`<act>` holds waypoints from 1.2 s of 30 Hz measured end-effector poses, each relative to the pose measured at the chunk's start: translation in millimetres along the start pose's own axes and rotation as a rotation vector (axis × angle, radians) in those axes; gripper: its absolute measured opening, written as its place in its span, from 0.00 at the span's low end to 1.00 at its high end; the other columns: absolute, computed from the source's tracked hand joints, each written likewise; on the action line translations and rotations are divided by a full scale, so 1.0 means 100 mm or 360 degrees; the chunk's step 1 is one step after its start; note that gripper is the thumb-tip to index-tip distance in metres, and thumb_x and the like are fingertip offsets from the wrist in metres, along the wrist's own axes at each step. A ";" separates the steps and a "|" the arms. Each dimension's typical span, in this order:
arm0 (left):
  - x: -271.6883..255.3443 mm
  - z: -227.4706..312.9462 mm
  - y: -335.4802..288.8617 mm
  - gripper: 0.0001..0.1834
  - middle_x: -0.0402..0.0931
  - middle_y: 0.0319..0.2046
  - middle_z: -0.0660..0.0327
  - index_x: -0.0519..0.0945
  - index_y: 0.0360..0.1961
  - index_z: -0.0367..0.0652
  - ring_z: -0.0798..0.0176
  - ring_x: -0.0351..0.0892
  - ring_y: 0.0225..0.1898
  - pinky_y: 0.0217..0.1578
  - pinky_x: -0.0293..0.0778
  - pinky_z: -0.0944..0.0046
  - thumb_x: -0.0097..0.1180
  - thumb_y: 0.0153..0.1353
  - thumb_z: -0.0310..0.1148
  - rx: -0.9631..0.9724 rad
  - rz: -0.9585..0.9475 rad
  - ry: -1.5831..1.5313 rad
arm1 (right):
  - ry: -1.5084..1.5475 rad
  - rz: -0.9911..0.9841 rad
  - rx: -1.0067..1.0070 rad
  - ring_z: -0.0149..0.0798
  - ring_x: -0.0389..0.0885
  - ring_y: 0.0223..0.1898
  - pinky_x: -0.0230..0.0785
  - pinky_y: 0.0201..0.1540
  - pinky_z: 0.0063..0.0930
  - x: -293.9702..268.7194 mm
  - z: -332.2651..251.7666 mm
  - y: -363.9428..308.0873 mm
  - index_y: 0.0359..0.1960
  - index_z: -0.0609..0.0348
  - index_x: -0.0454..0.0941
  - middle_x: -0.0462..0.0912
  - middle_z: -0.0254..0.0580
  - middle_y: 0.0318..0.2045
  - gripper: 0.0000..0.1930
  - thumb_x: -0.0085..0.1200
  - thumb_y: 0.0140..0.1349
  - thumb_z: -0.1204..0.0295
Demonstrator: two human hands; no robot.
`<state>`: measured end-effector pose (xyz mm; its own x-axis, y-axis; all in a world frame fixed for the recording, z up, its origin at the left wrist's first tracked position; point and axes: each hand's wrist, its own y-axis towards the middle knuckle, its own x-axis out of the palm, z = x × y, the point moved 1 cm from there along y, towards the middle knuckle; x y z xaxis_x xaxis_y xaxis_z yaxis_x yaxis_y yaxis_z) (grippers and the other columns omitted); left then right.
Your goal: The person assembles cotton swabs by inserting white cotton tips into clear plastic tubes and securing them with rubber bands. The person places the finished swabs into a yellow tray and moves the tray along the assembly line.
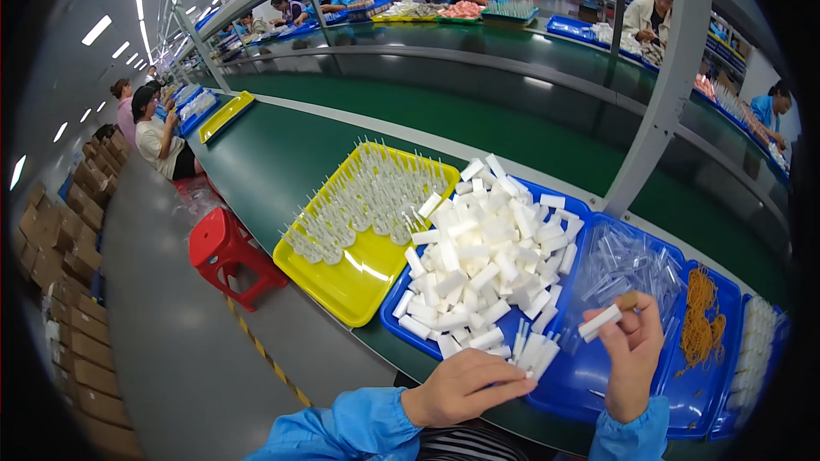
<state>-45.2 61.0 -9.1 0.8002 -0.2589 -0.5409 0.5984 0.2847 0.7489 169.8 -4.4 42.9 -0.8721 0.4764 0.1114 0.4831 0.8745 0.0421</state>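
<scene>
On the long green table (256, 141), I see a rectangular blue plastic tray (394, 304) heaped with white blocks (483, 256). At its near edge is my bare left hand (472, 382); whether its grip holds anything, I cannot tell. Farther right, my right hand (636, 350) pinches one oblong white block (600, 323).

Near row: four blue trays (568, 384), one yellow tray (346, 294); white blocks (487, 243) too many to count.
</scene>
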 end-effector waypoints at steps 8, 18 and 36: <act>0.14 0.15 0.02 0.19 0.81 0.42 0.63 0.87 0.44 0.44 0.63 0.80 0.38 0.36 0.72 0.66 0.61 0.47 0.26 -0.0031 -0.0158 -0.0030 | -0.0262 -0.0353 0.0005 0.30 0.82 0.43 0.72 0.48 0.25 -0.11 0.18 -0.03 0.46 0.67 0.73 0.84 0.41 0.39 0.12 0.58 0.63 0.76; 0.24 0.18 0.03 0.22 0.81 0.43 0.64 0.86 0.46 0.44 0.62 0.78 0.40 0.39 0.73 0.65 0.61 0.45 0.25 -0.0049 -0.0241 -0.0017 | -0.0564 -0.0224 -0.0106 0.30 0.82 0.41 0.72 0.48 0.26 -0.32 0.14 -0.11 0.44 0.65 0.76 0.85 0.42 0.38 0.11 0.61 0.61 0.75; 0.14 0.20 0.13 0.23 0.77 0.48 0.55 0.79 0.53 0.38 0.53 0.77 0.46 0.45 0.77 0.59 0.55 0.54 0.26 0.0039 -0.0216 -0.0134 | -0.0708 -0.0439 0.0008 0.32 0.81 0.40 0.73 0.39 0.21 -0.24 0.04 -0.27 0.46 0.66 0.76 0.80 0.45 0.45 0.10 0.58 0.65 0.77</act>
<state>-27.1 43.0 0.9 0.7051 -0.3703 -0.6047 0.6990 0.2194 0.6807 177.6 -38.8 34.9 -0.9159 0.2200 -0.3357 0.2317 0.9728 0.0055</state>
